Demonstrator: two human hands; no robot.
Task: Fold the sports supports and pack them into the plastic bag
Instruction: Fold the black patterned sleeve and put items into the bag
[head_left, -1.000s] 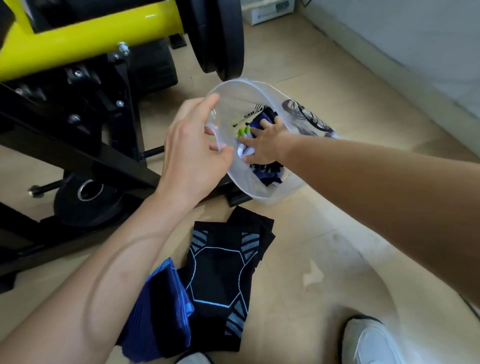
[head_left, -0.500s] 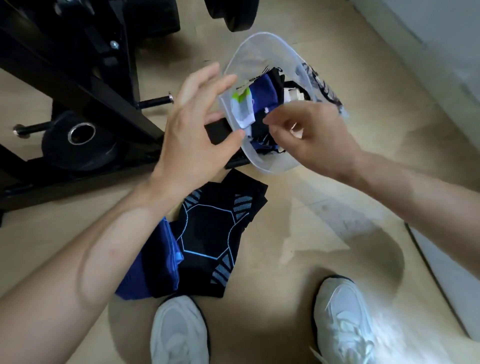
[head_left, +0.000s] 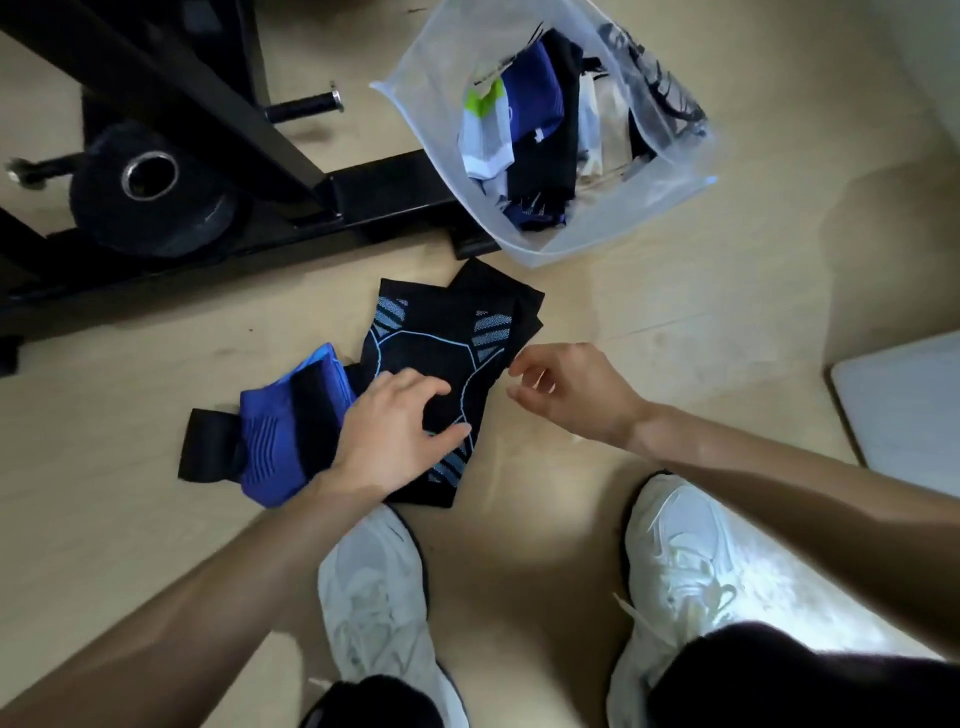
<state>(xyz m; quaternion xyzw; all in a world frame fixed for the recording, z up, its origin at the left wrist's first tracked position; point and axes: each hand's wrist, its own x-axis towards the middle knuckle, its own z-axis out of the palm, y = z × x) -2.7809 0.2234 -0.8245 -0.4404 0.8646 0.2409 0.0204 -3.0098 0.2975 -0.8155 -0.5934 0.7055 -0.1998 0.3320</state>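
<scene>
- Left hand (head_left: 400, 431): fingers (head_left: 415, 382) spread wide and laid on the black knitted support with pale-blue lines (head_left: 441, 332). We see them pressing it to the floor, gripping nothing.
- Right hand (head_left: 566, 389): fingers (head_left: 519, 366) loosely curled, thumb and forefinger apart and holding nothing, just beside the support's right edge.
- Step, as we judge: the fold of this support is about to start. The translucent plastic bag (head_left: 670, 171) beyond it already holds several folded pieces.
- Next move, we expect: the right hand pinches that edge and turns it over while the left pins the cloth.
- The blue ribbed support with a black strap (head_left: 280, 431) lies touching on the left, unfolded.
- Room: bare floor lies to the right. The black steel machine frame (head_left: 363, 192) crowds the bag's left side, and the white shoes (head_left: 374, 587) sit close below.
</scene>
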